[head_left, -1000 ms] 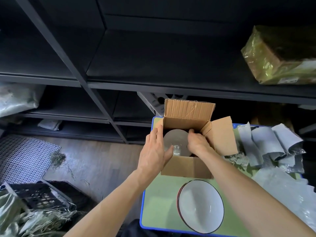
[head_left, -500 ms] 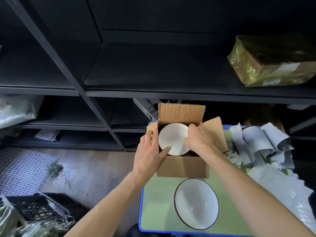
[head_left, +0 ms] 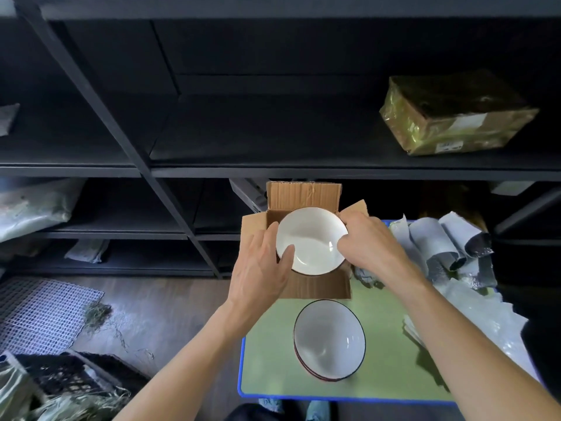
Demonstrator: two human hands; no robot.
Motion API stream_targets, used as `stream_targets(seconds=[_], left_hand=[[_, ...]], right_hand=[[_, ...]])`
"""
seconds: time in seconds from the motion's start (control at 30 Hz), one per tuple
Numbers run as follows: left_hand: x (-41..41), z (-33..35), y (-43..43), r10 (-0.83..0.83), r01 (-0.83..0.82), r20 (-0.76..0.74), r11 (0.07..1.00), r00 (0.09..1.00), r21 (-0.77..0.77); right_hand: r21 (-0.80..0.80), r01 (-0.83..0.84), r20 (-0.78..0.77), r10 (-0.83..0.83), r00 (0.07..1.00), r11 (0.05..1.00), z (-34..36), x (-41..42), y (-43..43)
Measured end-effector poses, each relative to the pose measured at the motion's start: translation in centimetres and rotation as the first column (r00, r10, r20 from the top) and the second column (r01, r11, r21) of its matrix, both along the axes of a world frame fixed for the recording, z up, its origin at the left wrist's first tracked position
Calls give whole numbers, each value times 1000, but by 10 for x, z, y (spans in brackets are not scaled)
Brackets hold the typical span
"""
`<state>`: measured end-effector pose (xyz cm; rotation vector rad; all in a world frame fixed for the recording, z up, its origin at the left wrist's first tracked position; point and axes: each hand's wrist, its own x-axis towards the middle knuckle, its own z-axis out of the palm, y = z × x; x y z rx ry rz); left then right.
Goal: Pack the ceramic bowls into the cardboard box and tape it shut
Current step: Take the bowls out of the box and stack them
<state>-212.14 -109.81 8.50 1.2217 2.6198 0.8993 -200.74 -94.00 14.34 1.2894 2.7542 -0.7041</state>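
A white ceramic bowl (head_left: 311, 238) with a dark rim sits at the mouth of the open cardboard box (head_left: 315, 285), hollow side up and filling the opening. My left hand (head_left: 261, 268) grips its left rim, thumb inside the bowl. My right hand (head_left: 367, 241) holds the right rim with curled fingers. The box flaps stand open at the back, left and right. A stack of similar bowls (head_left: 329, 338) rests on the green table (head_left: 267, 360) just in front of the box.
Grey padded mailers and plastic wrapping (head_left: 449, 238) lie piled on the table's right side. Black metal shelving (head_left: 212, 165) stands behind, with a taped parcel (head_left: 455, 113) on it. A white mesh mat (head_left: 39, 311) and a black crate (head_left: 60, 378) lie on the floor at left.
The bowl was tilted on edge deep in the box, underside toward me; both hands have turned it hollow side up and brought it higher, to the box mouth.
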Motion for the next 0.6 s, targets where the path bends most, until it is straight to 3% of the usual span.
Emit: stream_targets(seconds=[0.3, 0.6], left_hand=[[77, -19, -42, -74, 74, 154, 997, 985, 1], [112, -36, -62, 15, 8, 231, 995, 973, -98]], right_hand=[[-73, -6, 51, 10, 999, 997, -23, 78, -37], [-194, -42, 73, 57, 996, 980, -49, 110, -59]])
